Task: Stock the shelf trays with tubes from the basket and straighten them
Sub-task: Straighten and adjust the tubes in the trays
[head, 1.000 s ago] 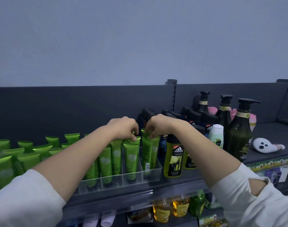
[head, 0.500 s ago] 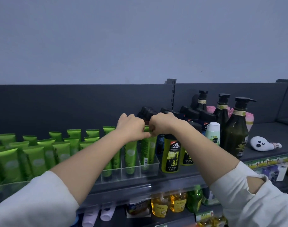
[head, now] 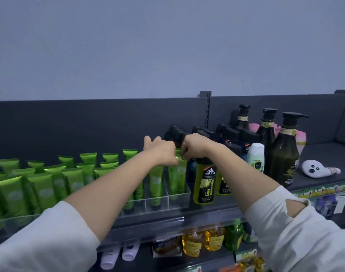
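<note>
Left hand and right hand pinch end tubes beside tray wall.

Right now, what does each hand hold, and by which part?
The right hand pinches the rightmost green tube by its crimped top. The left hand touches the neighbouring tube on top; its grip is unclear.

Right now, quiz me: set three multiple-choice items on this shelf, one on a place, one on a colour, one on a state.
1. The yellow-and-black bottle stands: A right of the clear tray; B left of it; C on the floor.
2. The tubes are: A pink; B green; C white.
3. The right hand: A hangs idle; B lifts a basket; C pinches the top of the end tube.
Answers: 1 A, it stands by the tray's right wall. 2 B, every row shows green. 3 C, its fingers curl on that tube's top edge.
</note>
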